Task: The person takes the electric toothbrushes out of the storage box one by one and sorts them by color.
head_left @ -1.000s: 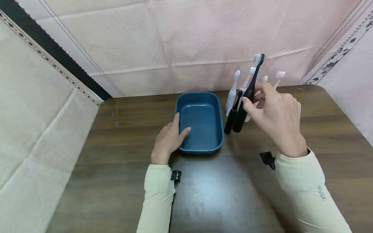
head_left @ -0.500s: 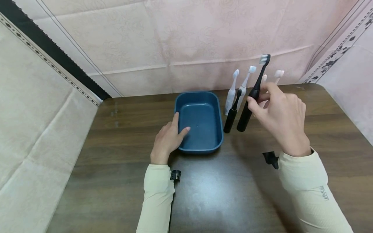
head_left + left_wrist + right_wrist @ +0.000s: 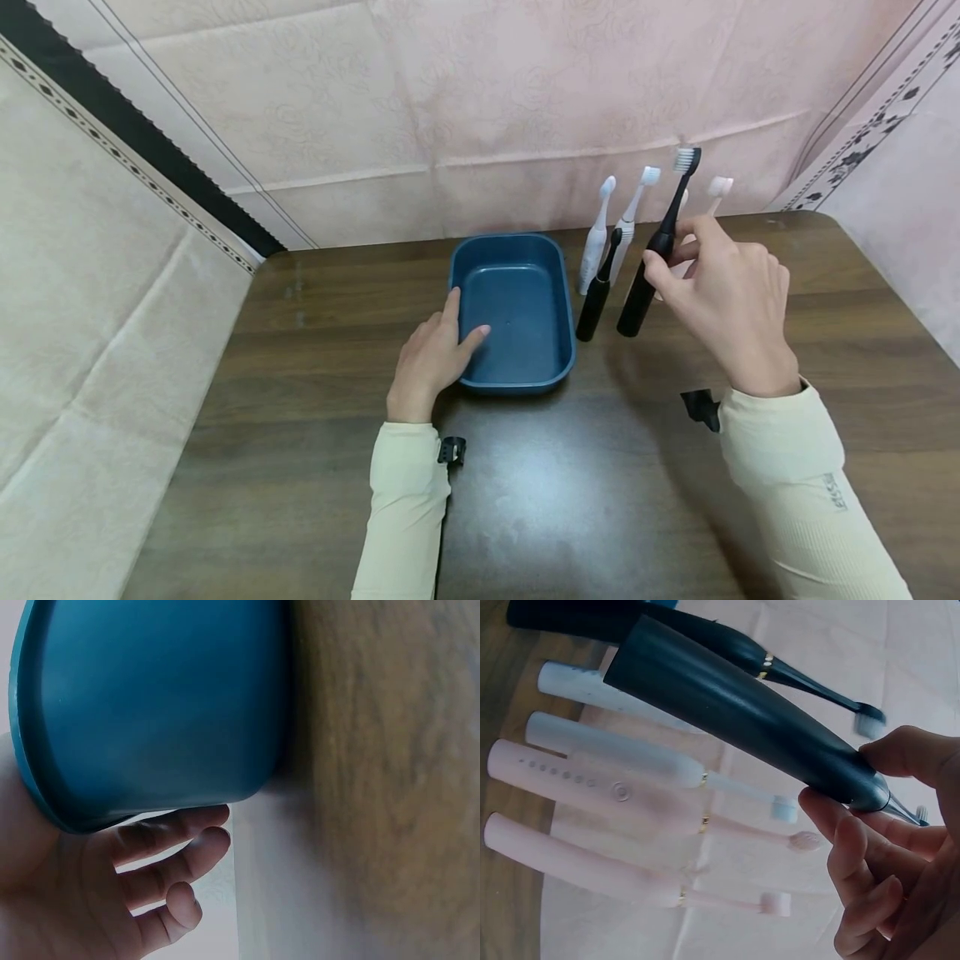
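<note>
My right hand (image 3: pixel 731 300) pinches a black electric toothbrush (image 3: pixel 650 271) near the top of its handle, between thumb and fingers. Its bristles point up, and its dark handle (image 3: pixel 742 712) is tilted across the right wrist view. Just left of it stands a smaller black electric toothbrush (image 3: pixel 594 307). At the blue plastic bin (image 3: pixel 517 389), my left hand (image 3: pixel 433 362) holds the left wall, thumb over the rim and index finger along it. In the left wrist view the other fingers (image 3: pixel 180 862) lie outside the bin wall; the thumb is hidden there.
Behind the black toothbrushes stand two pale bluish-white electric toothbrushes (image 3: pixel 595 250) and two pink ones, a pink handle (image 3: pixel 585 859) showing in the right wrist view. The wooden table (image 3: pixel 300 500) ends at a cloth-covered wall (image 3: pixel 360 125); more cloth hangs at both sides.
My right hand has moved right with the black toothbrush, away from the smaller black one, and dipped slightly in the last half second. The left hand and bin stay put.
</note>
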Action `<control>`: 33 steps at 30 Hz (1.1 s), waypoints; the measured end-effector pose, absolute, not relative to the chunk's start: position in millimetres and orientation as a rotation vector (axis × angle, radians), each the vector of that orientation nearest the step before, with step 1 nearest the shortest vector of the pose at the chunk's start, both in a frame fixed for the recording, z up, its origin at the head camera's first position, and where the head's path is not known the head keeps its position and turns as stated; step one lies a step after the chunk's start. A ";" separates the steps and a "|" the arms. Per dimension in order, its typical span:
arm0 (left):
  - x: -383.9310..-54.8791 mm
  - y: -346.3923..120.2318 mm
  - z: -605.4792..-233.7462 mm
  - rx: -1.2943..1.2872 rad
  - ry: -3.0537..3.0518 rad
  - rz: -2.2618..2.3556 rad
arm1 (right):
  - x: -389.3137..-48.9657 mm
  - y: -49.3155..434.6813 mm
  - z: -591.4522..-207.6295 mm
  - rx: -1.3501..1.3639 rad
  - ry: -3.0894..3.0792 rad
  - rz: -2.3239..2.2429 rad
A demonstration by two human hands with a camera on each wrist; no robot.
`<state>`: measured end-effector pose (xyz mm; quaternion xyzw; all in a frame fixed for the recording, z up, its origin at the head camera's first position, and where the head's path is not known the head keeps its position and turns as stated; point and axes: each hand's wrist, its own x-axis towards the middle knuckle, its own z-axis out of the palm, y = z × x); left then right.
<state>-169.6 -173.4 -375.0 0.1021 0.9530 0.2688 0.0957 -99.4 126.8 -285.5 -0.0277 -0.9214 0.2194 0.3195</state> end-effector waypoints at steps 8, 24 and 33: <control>-169.9 -174.2 -375.0 0.297 2.833 0.791 | -109.5 132.5 -298.7 -0.119 -2.447 0.605; -169.5 -173.3 -374.5 0.303 2.845 0.771 | -131.9 135.5 -320.8 -0.135 -2.459 0.606; -170.3 -172.7 -374.0 0.296 2.842 0.769 | -135.1 135.7 -338.2 -0.131 -2.476 0.609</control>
